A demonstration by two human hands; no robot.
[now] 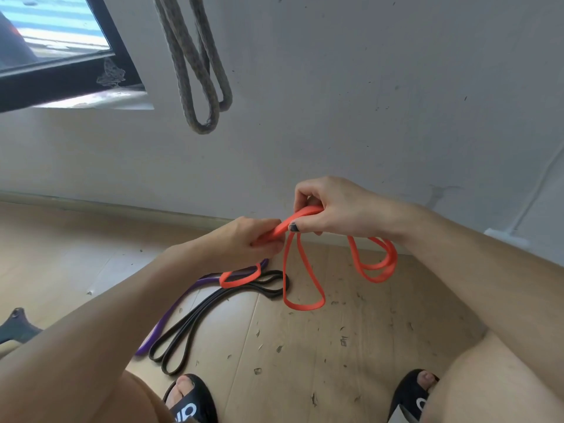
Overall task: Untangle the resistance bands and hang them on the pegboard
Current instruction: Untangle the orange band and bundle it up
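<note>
Above the wooden floor, close to the foot of the white wall, we see both hands raised and working on one orange band. Our left hand has its fingers curled round the flat strap at its lower end, and our right hand, just beside it and a little higher, pinches the same strap between a dark-nailed thumb and the curled fingers, so a short taut piece runs between the two. From that grip we see a long orange loop hanging down towards the floor, another bunch of orange loops drooping below the right wrist, and a smaller orange loop showing under the left hand, where it overlaps the bands on the floor. We cannot tell whether the hanging loop touches the boards. On the floor below the left forearm lie a purple band and a black band, stretched side by side and running from near our left foot up towards the hands; the black one is doubled into thin parallel strands. We also note a grey rope hanging in loops against the wall, a dark-framed window at upper left, black sandals on both feet, and scattered small scraps on the boards.
</note>
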